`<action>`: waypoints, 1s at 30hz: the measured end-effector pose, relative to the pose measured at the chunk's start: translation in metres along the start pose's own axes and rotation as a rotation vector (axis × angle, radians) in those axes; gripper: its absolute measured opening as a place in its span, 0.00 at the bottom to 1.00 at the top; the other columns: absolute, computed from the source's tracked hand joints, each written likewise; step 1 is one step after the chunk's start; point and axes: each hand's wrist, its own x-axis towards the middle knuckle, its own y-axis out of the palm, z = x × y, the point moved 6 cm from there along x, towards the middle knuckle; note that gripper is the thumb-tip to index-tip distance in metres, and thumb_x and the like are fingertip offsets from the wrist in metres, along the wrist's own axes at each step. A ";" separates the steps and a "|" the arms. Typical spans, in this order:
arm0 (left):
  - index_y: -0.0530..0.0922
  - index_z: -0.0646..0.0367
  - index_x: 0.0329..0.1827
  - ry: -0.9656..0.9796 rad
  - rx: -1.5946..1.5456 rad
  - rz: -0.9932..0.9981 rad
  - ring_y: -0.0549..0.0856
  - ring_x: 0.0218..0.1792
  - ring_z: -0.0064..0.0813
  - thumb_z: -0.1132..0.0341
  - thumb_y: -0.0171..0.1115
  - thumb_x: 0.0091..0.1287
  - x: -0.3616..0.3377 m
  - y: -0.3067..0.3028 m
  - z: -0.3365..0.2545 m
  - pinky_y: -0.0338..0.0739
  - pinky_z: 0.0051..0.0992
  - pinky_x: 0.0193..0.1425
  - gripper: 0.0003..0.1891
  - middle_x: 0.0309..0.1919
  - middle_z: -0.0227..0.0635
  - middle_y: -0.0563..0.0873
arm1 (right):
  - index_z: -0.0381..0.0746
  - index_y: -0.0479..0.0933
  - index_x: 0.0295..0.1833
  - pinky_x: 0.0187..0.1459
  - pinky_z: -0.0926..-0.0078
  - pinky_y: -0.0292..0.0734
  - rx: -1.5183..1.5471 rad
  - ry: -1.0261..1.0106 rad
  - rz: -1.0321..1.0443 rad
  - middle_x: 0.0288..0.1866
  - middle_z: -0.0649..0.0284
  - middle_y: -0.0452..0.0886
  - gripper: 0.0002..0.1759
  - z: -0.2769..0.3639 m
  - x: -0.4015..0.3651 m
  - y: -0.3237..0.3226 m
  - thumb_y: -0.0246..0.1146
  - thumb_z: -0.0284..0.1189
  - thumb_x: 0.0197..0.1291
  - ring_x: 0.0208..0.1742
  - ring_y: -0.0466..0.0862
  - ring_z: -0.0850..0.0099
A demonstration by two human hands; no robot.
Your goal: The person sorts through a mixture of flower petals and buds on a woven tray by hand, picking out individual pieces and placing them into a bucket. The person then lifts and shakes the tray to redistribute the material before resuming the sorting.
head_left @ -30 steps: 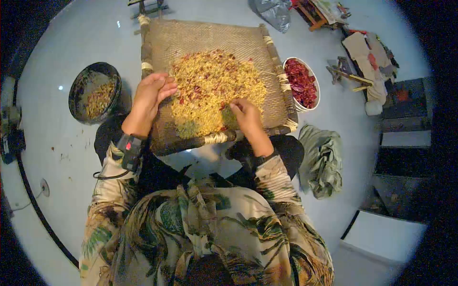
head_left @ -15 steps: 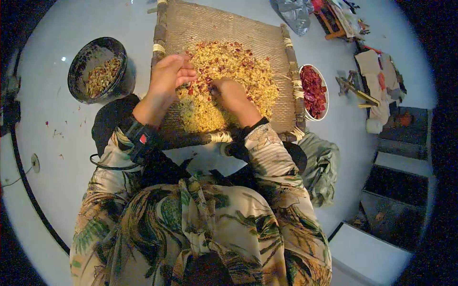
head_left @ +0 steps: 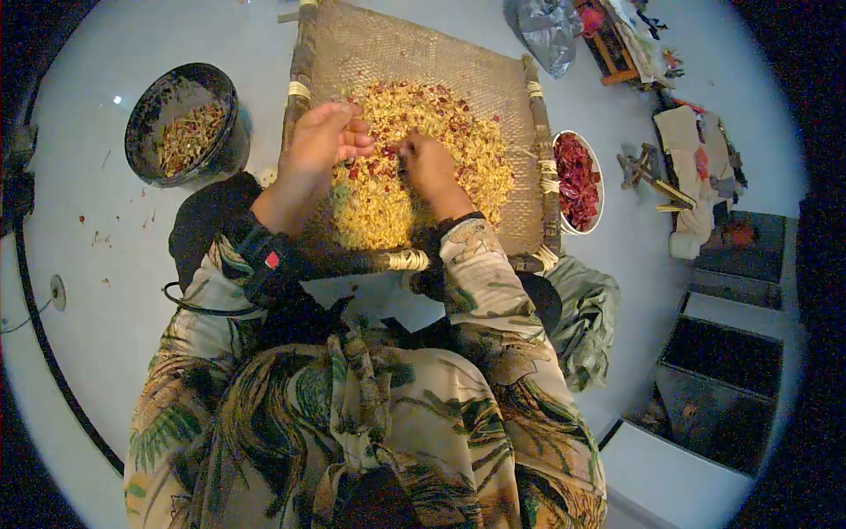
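- Seed heap (head_left: 471, 154), yellow with red flecks, lay on the woven tray (head_left: 414, 53), spread from its near rail toward the middle; the far mesh was bare.
- Tray sat on the floor (head_left: 88, 264) directly ahead of you, with its side rails running away from your body.
- Your left hand (head_left: 324, 141) was over the heap's left edge. Grip: fingers bent and bunched together, tips pointing right. Whether they pinched anything, I cannot tell.
- Your right hand (head_left: 429, 166) rested on the heap's centre, knuckles up, fingers curled down into the pieces. Tips hidden, so its grip cannot be read either.
- Key relation: the two hands faced each other, close but apart, with a patch of red flecks between the fingertips. Both were equally near that patch.
- Heap was broad and showed no clear long axis.
- Black bucket (head_left: 132, 132), holding brownish scraps, stood left of the tray, nearer your left hand.
- White bowl (head_left: 599, 189) of red pieces (head_left: 577, 181) touched the tray's right rail, nearer your right hand.
- Green cloth (head_left: 586, 317) lay crumpled beside your right knee.
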 end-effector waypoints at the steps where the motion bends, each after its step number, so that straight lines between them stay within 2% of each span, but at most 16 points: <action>1: 0.74 0.63 0.44 0.003 0.006 0.004 0.82 0.28 0.27 0.65 0.51 0.69 0.000 0.000 0.000 0.82 0.25 0.34 0.09 0.31 0.36 0.80 | 0.38 0.77 0.33 0.31 0.65 0.73 0.156 0.082 0.012 0.30 0.58 0.81 0.09 -0.013 0.000 0.004 0.63 0.33 0.55 0.31 0.80 0.62; 3: 0.74 0.63 0.43 0.010 0.014 0.013 0.82 0.28 0.27 0.65 0.51 0.69 0.000 0.001 0.001 0.82 0.25 0.34 0.10 0.32 0.36 0.80 | 0.36 0.77 0.32 0.28 0.71 0.72 0.467 0.245 0.036 0.28 0.64 0.80 0.11 -0.030 -0.001 0.004 0.63 0.33 0.58 0.29 0.79 0.71; 4: 0.73 0.62 0.43 -0.008 0.017 0.018 0.82 0.29 0.27 0.64 0.51 0.69 0.000 0.001 0.005 0.82 0.26 0.33 0.10 0.32 0.36 0.80 | 0.36 0.77 0.33 0.27 0.79 0.70 0.671 0.272 0.066 0.28 0.70 0.78 0.10 -0.030 -0.003 0.003 0.62 0.32 0.59 0.28 0.76 0.80; 7: 0.73 0.61 0.42 -0.069 0.042 0.039 0.82 0.29 0.27 0.63 0.51 0.70 0.002 0.003 0.019 0.81 0.27 0.32 0.10 0.32 0.35 0.80 | 0.37 0.77 0.36 0.27 0.80 0.72 1.205 0.468 0.194 0.30 0.69 0.79 0.09 -0.013 -0.015 -0.010 0.62 0.32 0.60 0.29 0.77 0.78; 11: 0.73 0.59 0.41 -0.178 0.129 0.064 0.81 0.29 0.27 0.58 0.50 0.70 0.000 0.008 0.033 0.81 0.27 0.31 0.12 0.32 0.34 0.80 | 0.38 0.77 0.39 0.30 0.82 0.76 1.390 0.487 0.207 0.31 0.67 0.80 0.08 0.016 -0.025 -0.035 0.61 0.32 0.61 0.30 0.79 0.79; 15: 0.74 0.57 0.40 -0.278 0.162 0.155 0.80 0.28 0.25 0.52 0.50 0.69 -0.001 0.011 0.046 0.80 0.26 0.31 0.16 0.32 0.32 0.80 | 0.40 0.76 0.36 0.30 0.83 0.76 1.503 0.538 0.243 0.30 0.68 0.80 0.08 0.028 -0.032 -0.040 0.60 0.33 0.62 0.29 0.79 0.80; 16: 0.74 0.56 0.40 -0.296 0.177 0.172 0.79 0.28 0.23 0.51 0.50 0.69 -0.005 0.015 0.045 0.79 0.24 0.30 0.16 0.31 0.31 0.79 | 0.39 0.75 0.35 0.24 0.83 0.72 1.529 0.511 0.225 0.26 0.67 0.78 0.09 0.029 -0.034 -0.037 0.60 0.34 0.61 0.25 0.76 0.79; 18: 0.75 0.54 0.40 -0.333 0.208 0.206 0.78 0.27 0.20 0.49 0.50 0.69 -0.013 0.024 0.042 0.76 0.21 0.29 0.16 0.30 0.28 0.79 | 0.39 0.76 0.32 0.22 0.83 0.70 1.538 0.477 0.257 0.25 0.68 0.77 0.10 0.031 -0.039 -0.029 0.60 0.34 0.61 0.23 0.75 0.79; 20: 0.75 0.53 0.39 -0.294 0.276 0.317 0.77 0.26 0.17 0.50 0.51 0.69 -0.009 0.022 0.054 0.74 0.18 0.28 0.15 0.29 0.25 0.79 | 0.40 0.76 0.29 0.19 0.83 0.65 1.542 0.451 0.250 0.21 0.70 0.76 0.12 0.034 -0.045 -0.025 0.60 0.35 0.61 0.19 0.72 0.81; 23: 0.75 0.52 0.39 -0.222 0.379 0.401 0.75 0.25 0.14 0.52 0.53 0.68 -0.014 0.025 0.053 0.71 0.15 0.27 0.13 0.27 0.22 0.78 | 0.40 0.73 0.28 0.21 0.85 0.65 1.342 0.503 0.219 0.18 0.70 0.73 0.12 0.052 -0.054 -0.046 0.59 0.34 0.62 0.17 0.70 0.82; 24: 0.75 0.52 0.39 -0.194 0.415 0.413 0.75 0.25 0.14 0.54 0.54 0.68 -0.016 0.025 0.050 0.70 0.15 0.27 0.12 0.26 0.22 0.78 | 0.39 0.75 0.31 0.23 0.86 0.66 1.215 0.478 0.267 0.22 0.70 0.75 0.11 0.048 -0.057 -0.045 0.59 0.34 0.63 0.21 0.72 0.82; 27: 0.76 0.56 0.35 -0.150 0.352 0.364 0.75 0.22 0.14 0.60 0.58 0.66 -0.013 0.017 0.047 0.75 0.17 0.24 0.09 0.24 0.24 0.77 | 0.37 0.76 0.39 0.25 0.86 0.68 1.316 0.407 0.243 0.28 0.69 0.77 0.10 0.050 -0.063 -0.043 0.59 0.34 0.63 0.25 0.74 0.83; 30: 0.75 0.54 0.37 -0.119 0.390 0.235 0.73 0.22 0.14 0.60 0.56 0.67 -0.025 0.010 0.008 0.68 0.16 0.26 0.08 0.22 0.22 0.75 | 0.36 0.76 0.48 0.27 0.86 0.71 1.332 0.436 0.173 0.34 0.68 0.79 0.13 0.042 -0.072 -0.050 0.58 0.34 0.63 0.28 0.75 0.82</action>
